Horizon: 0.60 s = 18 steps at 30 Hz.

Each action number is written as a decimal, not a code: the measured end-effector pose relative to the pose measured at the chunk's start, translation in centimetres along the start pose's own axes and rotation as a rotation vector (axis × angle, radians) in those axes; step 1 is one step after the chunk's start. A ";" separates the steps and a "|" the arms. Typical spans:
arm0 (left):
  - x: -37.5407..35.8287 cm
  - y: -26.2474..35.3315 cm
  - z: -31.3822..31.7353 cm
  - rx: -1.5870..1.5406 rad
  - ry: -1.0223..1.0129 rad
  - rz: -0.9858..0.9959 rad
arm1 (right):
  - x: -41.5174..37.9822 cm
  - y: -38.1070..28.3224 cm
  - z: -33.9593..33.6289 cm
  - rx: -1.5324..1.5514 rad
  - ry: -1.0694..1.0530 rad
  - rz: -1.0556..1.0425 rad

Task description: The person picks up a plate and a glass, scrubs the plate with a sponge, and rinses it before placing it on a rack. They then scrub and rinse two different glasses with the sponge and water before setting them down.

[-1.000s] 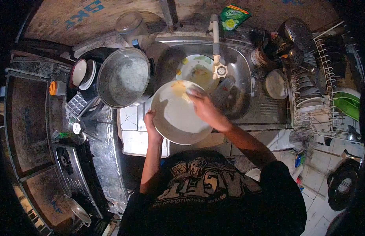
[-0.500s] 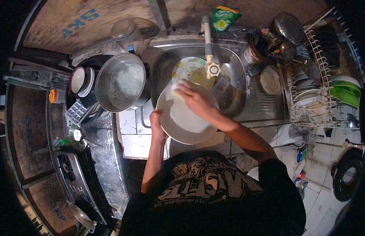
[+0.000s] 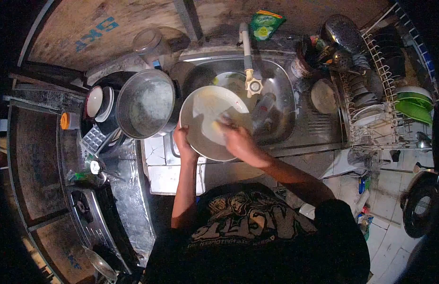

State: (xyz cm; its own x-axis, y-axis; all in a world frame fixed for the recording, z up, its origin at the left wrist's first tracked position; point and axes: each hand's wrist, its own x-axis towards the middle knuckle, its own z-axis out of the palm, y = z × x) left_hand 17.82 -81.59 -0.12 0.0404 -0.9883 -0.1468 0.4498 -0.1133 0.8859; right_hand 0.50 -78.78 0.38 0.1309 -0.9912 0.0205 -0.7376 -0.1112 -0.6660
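Note:
A wide white bowl [image 3: 200, 106] is tilted over the front of the metal sink [image 3: 288, 118]. My left hand [image 3: 185, 143] grips its rim on the near left side, fingers underneath. Inside the bowl, my right hand [image 3: 239, 141] presses a small yellowish sponge [image 3: 215, 126] to the inner surface; the hand is slightly blurred and covers most of the sponge. Behind the bowl, a plate [image 3: 229, 78] lies partly hidden in the sink, below the white tap [image 3: 254, 85]. A clear cup-like item [image 3: 265, 103] rests to its right.
A large metal pot [image 3: 146, 104] with cloudy content stands left of the sink, near stacked dishes [image 3: 103, 104]. To the right are a utensil holder [image 3: 302, 66] and a wire dish rack [image 3: 389, 94]. A green pouch [image 3: 266, 24] leans behind the tap. A stove [image 3: 94, 213] sits lower left.
My right hand has swept with the sponge from the bowl's far side toward its near right side. The bowl has shifted a little up and left, tilting differently in my left hand.

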 end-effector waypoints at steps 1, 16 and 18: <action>-0.2 0.5 0.8 -0.005 -0.007 0.002 | 1.0 -1.4 -0.5 0.048 0.092 -0.147; -2.2 0.6 0.7 0.160 -0.025 -0.023 | 3.0 0.0 -0.5 0.109 0.252 -0.060; -1.5 0.8 -0.5 0.096 -0.011 -0.002 | 1.9 0.5 0.4 0.108 0.364 -0.015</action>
State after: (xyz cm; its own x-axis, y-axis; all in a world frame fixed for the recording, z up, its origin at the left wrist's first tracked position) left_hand 18.59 -80.12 0.63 0.0298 -0.9890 -0.1447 0.3622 -0.1242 0.9238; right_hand 0.66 -80.67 -0.19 -0.1169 -0.9525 0.2813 -0.6611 -0.1367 -0.7377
